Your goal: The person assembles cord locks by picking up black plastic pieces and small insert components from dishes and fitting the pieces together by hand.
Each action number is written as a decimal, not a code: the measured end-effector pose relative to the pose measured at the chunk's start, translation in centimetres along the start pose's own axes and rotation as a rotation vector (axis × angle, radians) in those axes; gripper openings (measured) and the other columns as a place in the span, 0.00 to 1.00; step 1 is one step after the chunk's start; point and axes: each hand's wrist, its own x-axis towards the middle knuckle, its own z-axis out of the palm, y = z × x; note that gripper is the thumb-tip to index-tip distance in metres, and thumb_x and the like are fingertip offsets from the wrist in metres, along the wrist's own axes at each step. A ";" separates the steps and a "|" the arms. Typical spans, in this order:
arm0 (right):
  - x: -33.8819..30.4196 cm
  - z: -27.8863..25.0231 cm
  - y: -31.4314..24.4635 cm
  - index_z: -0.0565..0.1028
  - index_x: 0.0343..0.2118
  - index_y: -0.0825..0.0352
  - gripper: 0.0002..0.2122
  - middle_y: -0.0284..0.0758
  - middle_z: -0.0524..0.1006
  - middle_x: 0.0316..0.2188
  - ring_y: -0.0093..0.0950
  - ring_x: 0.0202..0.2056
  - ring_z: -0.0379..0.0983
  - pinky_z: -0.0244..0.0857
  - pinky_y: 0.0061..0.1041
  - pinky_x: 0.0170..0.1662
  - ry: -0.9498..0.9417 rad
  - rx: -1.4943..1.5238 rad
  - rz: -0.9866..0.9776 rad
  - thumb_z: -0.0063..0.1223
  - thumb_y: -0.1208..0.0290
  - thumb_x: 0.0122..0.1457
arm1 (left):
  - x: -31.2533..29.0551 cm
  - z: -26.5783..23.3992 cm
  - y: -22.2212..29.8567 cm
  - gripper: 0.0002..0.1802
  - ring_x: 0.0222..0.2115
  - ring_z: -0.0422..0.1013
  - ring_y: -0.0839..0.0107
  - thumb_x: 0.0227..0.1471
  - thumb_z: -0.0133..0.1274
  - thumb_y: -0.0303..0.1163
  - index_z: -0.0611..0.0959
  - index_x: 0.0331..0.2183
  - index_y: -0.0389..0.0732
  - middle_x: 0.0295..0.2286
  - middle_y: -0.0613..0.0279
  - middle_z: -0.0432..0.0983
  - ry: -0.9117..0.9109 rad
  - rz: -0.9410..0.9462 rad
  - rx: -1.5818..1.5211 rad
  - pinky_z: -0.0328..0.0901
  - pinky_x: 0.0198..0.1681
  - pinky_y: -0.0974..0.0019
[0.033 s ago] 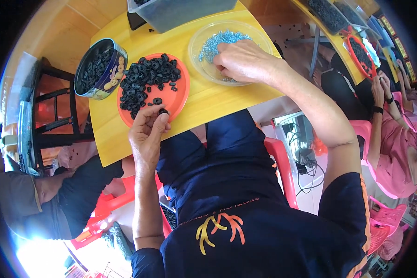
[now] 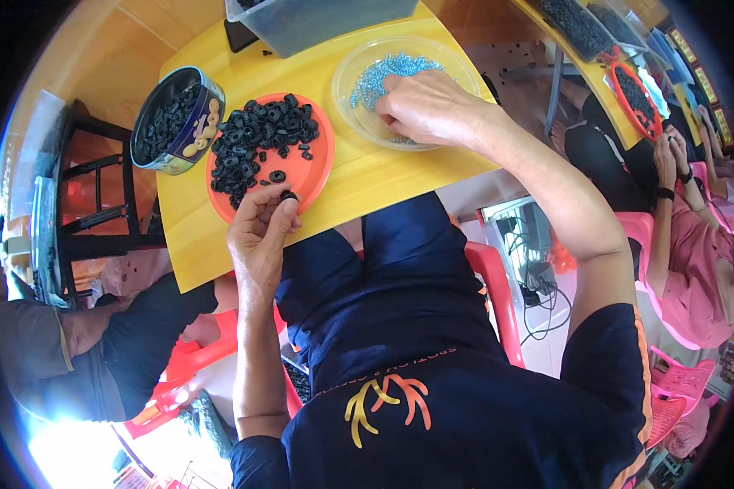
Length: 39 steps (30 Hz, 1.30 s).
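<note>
My left hand (image 2: 261, 236) pinches a small black ring-shaped part (image 2: 287, 196) between thumb and fingers, at the near edge of an orange-red plate (image 2: 316, 167). A heap of similar black parts (image 2: 257, 134) covers much of that plate, and one ring lies apart just beyond my fingertips. My right hand (image 2: 428, 106) reaches into a clear round bowl (image 2: 359, 126) of small shiny blue pieces (image 2: 395, 69). Its fingers are curled down and drawn together among the pieces; the tips are partly hidden, so what they hold does not show.
Left of the plate stands a round blue tin (image 2: 167, 155) of black parts. A translucent bin (image 2: 318, 24) and a dark flat object (image 2: 238, 37) sit at the yellow table's (image 2: 347, 196) far side. People sit at both sides; one at right handles parts near a red basket (image 2: 634, 99).
</note>
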 end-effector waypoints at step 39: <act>-0.1 -0.7 2.5 0.75 0.31 0.68 0.05 0.30 0.76 0.26 0.14 0.24 0.66 0.59 0.15 0.27 0.141 1.218 0.148 0.52 0.73 0.55 | 0.2 0.4 0.7 0.11 0.27 0.70 0.78 0.55 0.53 0.23 0.77 0.42 0.34 0.31 0.63 0.76 -0.022 -0.001 -0.055 0.64 0.32 0.76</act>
